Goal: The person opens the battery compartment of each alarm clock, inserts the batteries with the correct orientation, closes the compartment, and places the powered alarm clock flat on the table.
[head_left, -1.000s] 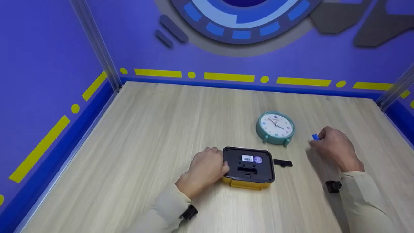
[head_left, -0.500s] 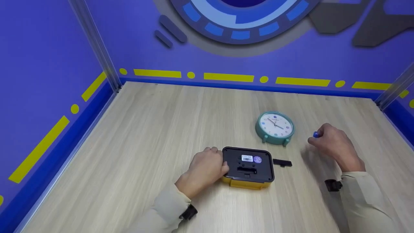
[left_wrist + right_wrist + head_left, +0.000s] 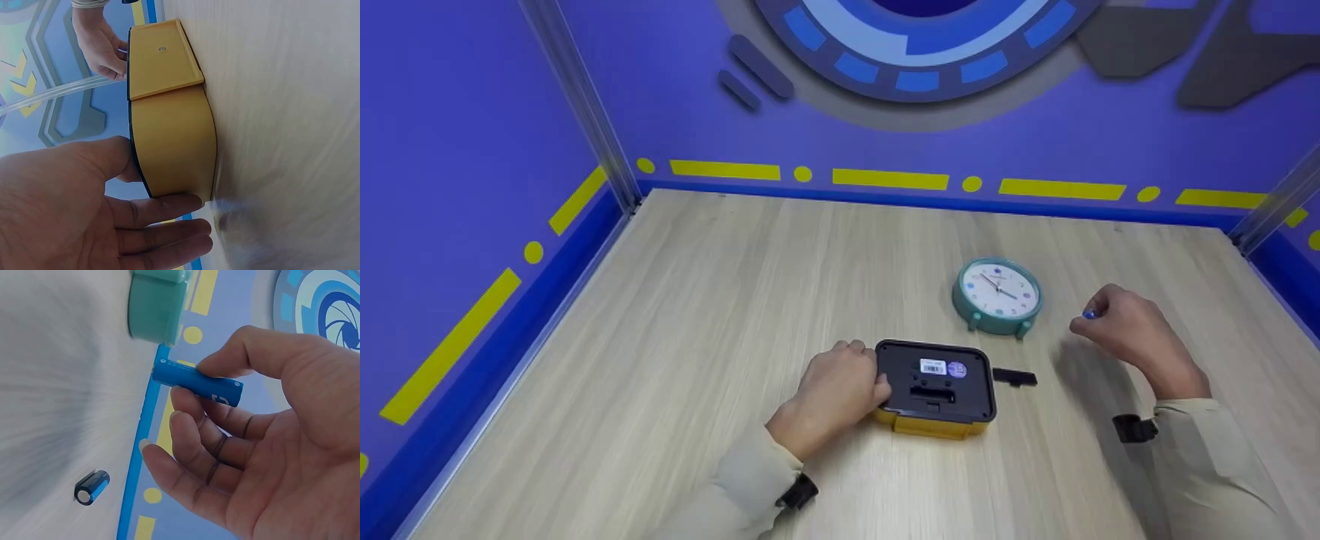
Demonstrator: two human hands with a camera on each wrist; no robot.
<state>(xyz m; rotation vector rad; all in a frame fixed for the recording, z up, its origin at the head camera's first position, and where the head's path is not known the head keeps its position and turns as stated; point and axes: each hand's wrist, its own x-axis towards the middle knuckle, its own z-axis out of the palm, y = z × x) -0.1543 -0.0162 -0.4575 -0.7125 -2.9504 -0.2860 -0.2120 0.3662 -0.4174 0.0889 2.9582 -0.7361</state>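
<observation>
A yellow clock [image 3: 937, 381] lies with its black back upward and its face hidden beneath. Labels and an uncovered battery slot [image 3: 933, 395] show on that back. My left hand [image 3: 832, 397] grips the clock's left end, with thumb [image 3: 121, 160] on the black back and index finger along the yellow side. Raised above the table to the right, my right hand [image 3: 1140, 337] pinches a blue battery [image 3: 191, 381] between thumb and fingers. A black battery cover [image 3: 1015, 376] rests just right of the yellow clock.
Beyond the cover, a round teal clock [image 3: 1001, 292] lies face up. A second battery [image 3: 93, 487] sits on the table in the right wrist view. Blue panels [image 3: 840, 142] border the wooden table [image 3: 735, 285] at the back and sides.
My right hand has risen slightly from the table and shifted a little left with the battery, now turned and more covered by the fingers. The left hand and both clocks stay put.
</observation>
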